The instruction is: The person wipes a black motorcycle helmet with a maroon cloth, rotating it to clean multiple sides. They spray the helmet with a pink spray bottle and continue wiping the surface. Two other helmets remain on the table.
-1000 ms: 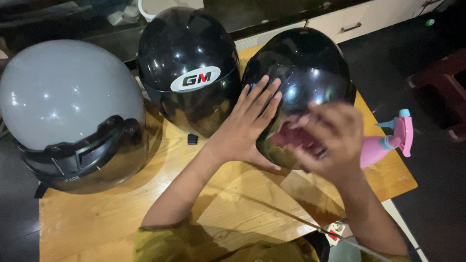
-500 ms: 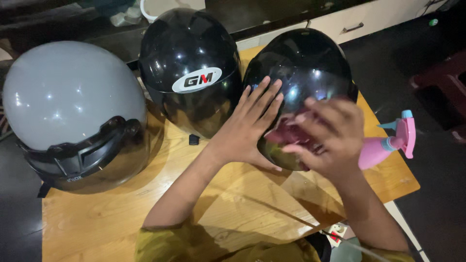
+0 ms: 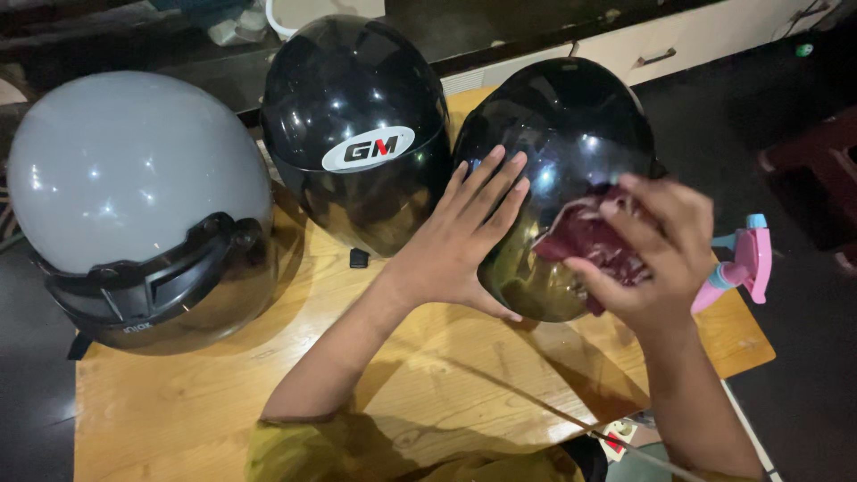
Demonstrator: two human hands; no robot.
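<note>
Sleeves of olive-yellow cloth (image 3: 375, 451) sit at six o'clock, nearest the camera, and from them both forearms reach up over the wooden table (image 3: 178, 402). Our left hand (image 3: 460, 241) lies flat on the near black helmet (image 3: 562, 134), fingers (image 3: 491, 183) straight and slightly spread, palm braced against its left flank. Our right hand (image 3: 656, 254), at three o'clock, has its fingers curled and clamped on a crumpled maroon cloth (image 3: 585, 236), which presses on the shell just above the tinted visor (image 3: 527, 286). That helmet stands on the table right of centre, visor facing us.

To rub well, in our judgement, the left palm should stay planted so the rounded shell cannot rock, while the cloth moves in short overlapping strokes with even pressure, following the curve.

A pink spray bottle (image 3: 745, 263) with a pale blue tip lies just beyond the right hand at three o'clock, close enough that a wide stroke could knock it. At twelve o'clock a second black helmet (image 3: 357, 125) stands touching or nearly touching the first, crowding the left hand. A grey helmet (image 3: 134, 196) with a dark visor occupies nine o'clock, well apart. White drawers (image 3: 696, 45) lie farthest off, at one o'clock.
</note>
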